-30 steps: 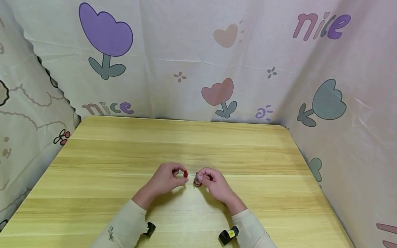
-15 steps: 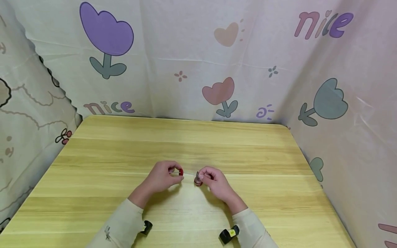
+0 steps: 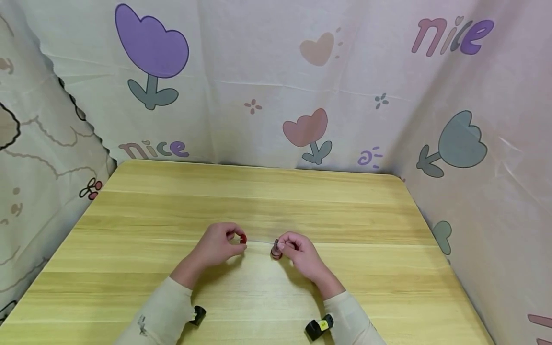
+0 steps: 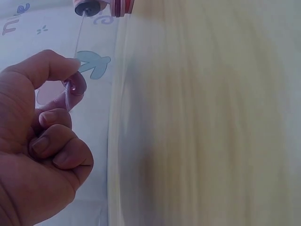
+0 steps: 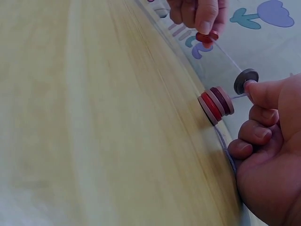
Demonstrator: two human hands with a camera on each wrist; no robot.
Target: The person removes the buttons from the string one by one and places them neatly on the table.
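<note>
My left hand (image 3: pixel 214 245) pinches a small red button (image 3: pixel 243 238) between thumb and forefinger. A thin pale string (image 5: pixel 228 56) passes from it to my right hand (image 3: pixel 300 253), stretched nearly straight just above the table. Thumb and forefinger of the right hand pinch a grey button (image 5: pixel 247 80) on this string, the other fingers curled in. Below the grey one hangs a short stack of red, pink and dark buttons (image 5: pixel 215 106), strung face to face. The string's tail (image 5: pixel 226 148) trails past the right palm. Fingers partly cover the red button in the left wrist view.
Both hands work over the front middle of a light wood table (image 3: pixel 172 201). Printed cloth (image 3: pixel 241 57) hangs behind it and at both sides. A black camera (image 3: pixel 198 315) sits at the left wrist, another black camera (image 3: pixel 319 327) at the right.
My left hand has drawn away to the left with the red button, widening the span of string between the hands. The right hand stays almost still with the grey button and the stack.
</note>
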